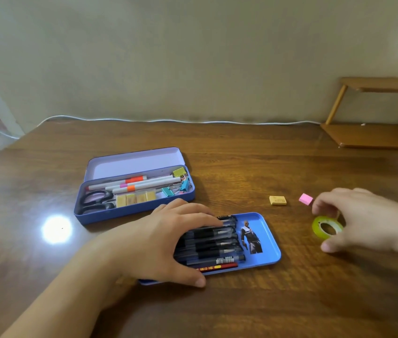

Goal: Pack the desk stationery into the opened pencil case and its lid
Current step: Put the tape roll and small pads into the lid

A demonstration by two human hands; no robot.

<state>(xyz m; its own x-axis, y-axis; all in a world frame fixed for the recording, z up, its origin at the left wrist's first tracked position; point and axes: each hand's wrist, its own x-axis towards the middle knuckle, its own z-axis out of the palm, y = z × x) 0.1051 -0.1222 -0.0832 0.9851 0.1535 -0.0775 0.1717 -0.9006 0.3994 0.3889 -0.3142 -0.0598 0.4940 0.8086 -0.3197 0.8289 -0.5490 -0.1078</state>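
Left hand [168,240] fingers flat on pens [217,242], right hand [363,218] fingers spread over tape roll [327,226]

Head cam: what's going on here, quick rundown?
A person is packing stationery at a wooden desk. The left hand rests flat on black pens in the blue tin lid. The right hand hovers over a green tape roll, not clearly gripping. A yellow eraser and pink eraser lie loose.
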